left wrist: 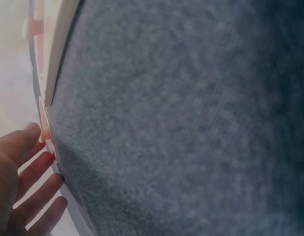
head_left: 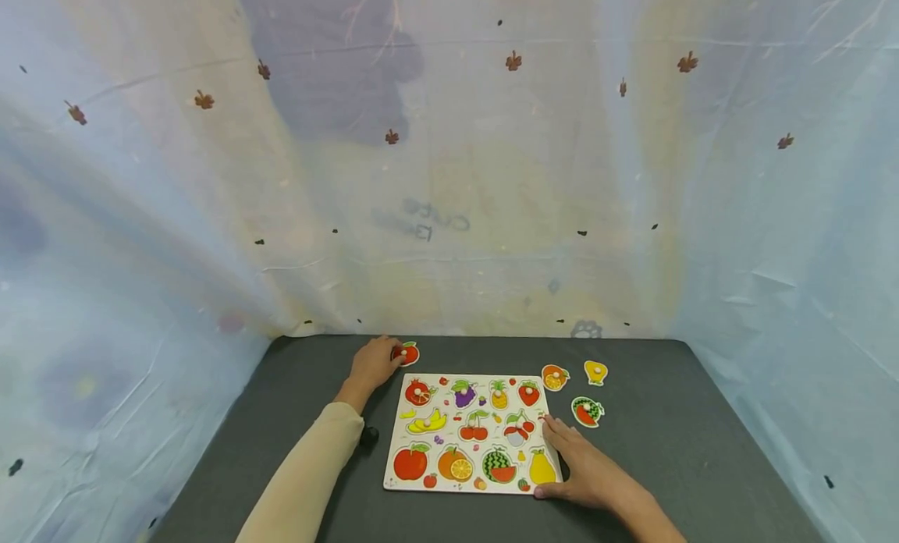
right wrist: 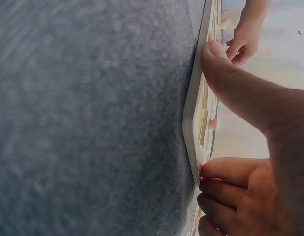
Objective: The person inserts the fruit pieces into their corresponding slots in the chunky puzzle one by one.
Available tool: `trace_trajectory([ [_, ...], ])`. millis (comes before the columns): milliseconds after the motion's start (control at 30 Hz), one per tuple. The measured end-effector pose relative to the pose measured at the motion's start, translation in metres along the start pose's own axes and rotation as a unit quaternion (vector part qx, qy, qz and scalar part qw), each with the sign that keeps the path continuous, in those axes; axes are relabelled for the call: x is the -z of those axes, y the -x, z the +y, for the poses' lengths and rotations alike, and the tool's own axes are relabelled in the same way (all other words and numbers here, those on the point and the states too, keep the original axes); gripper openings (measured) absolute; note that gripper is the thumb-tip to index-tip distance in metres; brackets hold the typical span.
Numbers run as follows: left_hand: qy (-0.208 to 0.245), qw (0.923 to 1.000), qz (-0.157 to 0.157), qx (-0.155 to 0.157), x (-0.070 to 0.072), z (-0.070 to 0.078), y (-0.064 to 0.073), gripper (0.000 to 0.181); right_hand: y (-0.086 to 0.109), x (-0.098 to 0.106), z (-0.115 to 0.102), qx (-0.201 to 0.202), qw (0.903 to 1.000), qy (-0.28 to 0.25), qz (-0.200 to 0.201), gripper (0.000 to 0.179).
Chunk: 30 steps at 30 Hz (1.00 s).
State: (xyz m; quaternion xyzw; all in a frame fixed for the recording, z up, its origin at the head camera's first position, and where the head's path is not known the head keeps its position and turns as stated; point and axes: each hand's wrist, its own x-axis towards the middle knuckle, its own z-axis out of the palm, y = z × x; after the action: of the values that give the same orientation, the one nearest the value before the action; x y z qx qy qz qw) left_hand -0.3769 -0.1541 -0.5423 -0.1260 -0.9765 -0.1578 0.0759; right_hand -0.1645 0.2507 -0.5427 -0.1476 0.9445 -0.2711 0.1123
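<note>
A white wooden fruit puzzle board [head_left: 397,441] lies on the dark table with printed fruit and small knobs on several pieces. Beyond its far left corner is a red apple puzzle piece [head_left: 411,354]. My left hand [head_left: 371,365] reaches over that piece, and in the left wrist view thumb and forefinger pinch its knob [left wrist: 45,134] while the other fingers spread out. At the near right corner of the board, my right hand [head_left: 588,470] rests with its thumb on the front edge and its nearly straight fingers along the right edge.
Right of the board lie an orange piece [head_left: 552,377], a yellow pear piece [head_left: 595,371] and a watermelon piece [head_left: 584,413]. A patterned curtain [head_left: 485,176] hangs behind and beside the table [head_left: 653,426]. A small black object [head_left: 368,436] shows at the left cuff.
</note>
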Motion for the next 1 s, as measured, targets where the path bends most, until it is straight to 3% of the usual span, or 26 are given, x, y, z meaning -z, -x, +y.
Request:
trace_trajectory([
  [533, -0.003, 0.9997, 0.008, 0.024, -0.006, 0.002, -0.003, 0.021, 0.0, 0.001, -0.003, -0.012, 0.9999, -0.008, -0.005, 0.121],
  [1000, -0.001, 0.9995, 0.012, 0.03, -0.013, -0.005, -0.006, 0.019, 0.001, 0.003, -0.006, -0.01, 0.9999, -0.009, -0.002, 0.12],
])
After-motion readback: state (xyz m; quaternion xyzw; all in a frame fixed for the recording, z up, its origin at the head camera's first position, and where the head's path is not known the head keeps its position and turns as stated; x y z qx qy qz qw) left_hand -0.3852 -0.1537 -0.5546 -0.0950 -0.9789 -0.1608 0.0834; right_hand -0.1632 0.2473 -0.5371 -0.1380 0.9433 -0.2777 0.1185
